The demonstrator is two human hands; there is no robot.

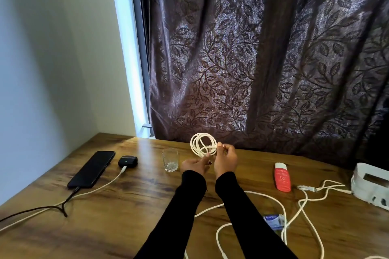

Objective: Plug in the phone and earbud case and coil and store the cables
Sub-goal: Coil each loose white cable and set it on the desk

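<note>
**Both hands hold a white coil above the table**

The right hand (226,159) has its fingers curled, thumb and fingertips pinching the white coil (203,144) at the coil's 4 o'clock edge. The left hand (195,164) sits just beside it at 8 o'clock of the right hand, fingers curled too, a fingertip touching the coil's lower rim; a small dark plug end shows between the two hands. The coil stands upright in several loops, lifted off the table (126,206), in front of the curtain (263,59).

At 9 o'clock of the hands stands an empty glass (170,160). Further toward 9 o'clock lies the earbud case (127,161), a green light on its front and a white cable (101,187) plugged into it. Just beside the case, again at 9 o'clock, the phone (91,169) lies flat and face up with a dark cable (63,204) in its near end. Both cables run off toward 8 o'clock.

At 3 o'clock of the hands lies a red tube (282,176). Loose white cables (294,216) sprawl at 5 o'clock, over a blue packet (273,219), and reach a white box (371,187) at the table's 3 o'clock edge.
</note>
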